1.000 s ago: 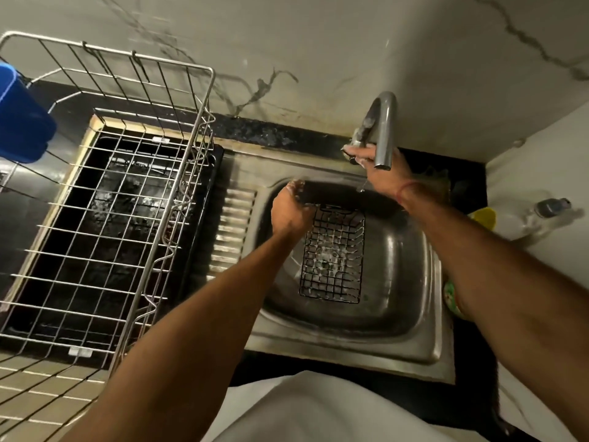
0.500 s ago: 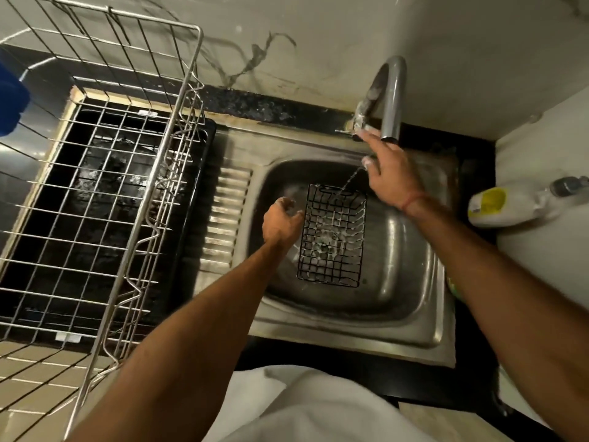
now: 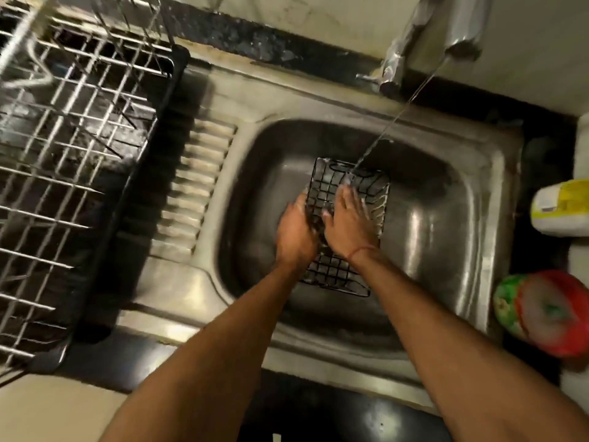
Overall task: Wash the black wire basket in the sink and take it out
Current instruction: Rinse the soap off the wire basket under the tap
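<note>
The black wire basket (image 3: pixel 347 272) lies in the steel sink (image 3: pixel 446 218) under a thin stream of water from the tap (image 3: pixel 459 23). My left hand (image 3: pixel 294 232) grips the basket's left rim, fingers curled over the wire. My right hand (image 3: pixel 347 220) lies inside the basket with its fingers spread flat on the mesh, close to where the water lands. The basket's middle is hidden under both hands.
A large steel wire dish rack (image 3: pixel 73 122) on a black drip tray (image 3: pixel 127 218) stands left of the sink's ribbed drainboard (image 3: pixel 194 186). On the right counter are a white bottle with a yellow label (image 3: pixel 564 205) and a red-and-green round container (image 3: pixel 548 314).
My right hand left the tap and came down onto the basket's mesh. My left hand moved from beside the basket to grip its left rim. The view dipped closer to the sink.
</note>
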